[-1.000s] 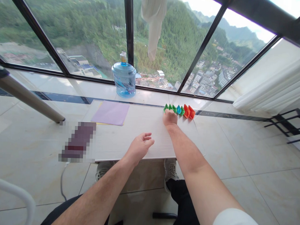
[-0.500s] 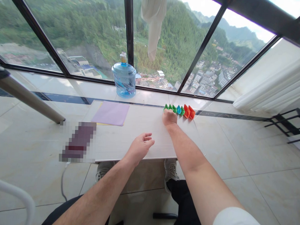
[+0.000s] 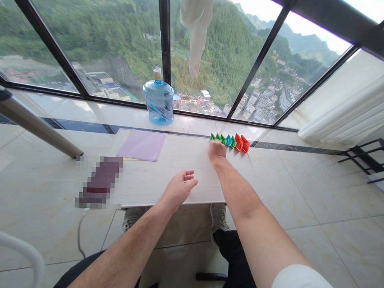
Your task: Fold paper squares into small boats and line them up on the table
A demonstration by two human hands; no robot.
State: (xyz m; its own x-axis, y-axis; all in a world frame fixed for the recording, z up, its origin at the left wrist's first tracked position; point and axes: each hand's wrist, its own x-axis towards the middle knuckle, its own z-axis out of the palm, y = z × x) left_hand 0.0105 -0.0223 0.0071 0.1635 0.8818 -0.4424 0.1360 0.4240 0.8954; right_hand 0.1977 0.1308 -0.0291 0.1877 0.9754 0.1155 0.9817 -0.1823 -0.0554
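Note:
Folded paper boats stand in a row along the far right edge of the white table. Several green paper boats [image 3: 223, 139] are at the left of the row, with a blue paper boat [image 3: 229, 140] among them and two orange paper boats [image 3: 242, 143] at the right end. My right hand [image 3: 217, 150] is closed at the leftmost green boat, hiding its lower part; my fingertips are out of sight behind the hand. My left hand [image 3: 181, 186] hovers over the table's near half, fingers loosely apart, holding nothing.
Purple paper sheets [image 3: 143, 145] lie over a yellow one on the left of the white table [image 3: 179, 154]. A blurred-out dark item [image 3: 103, 181] is at the table's left edge. Behind the table stands a blue water jug [image 3: 158, 101] by the window.

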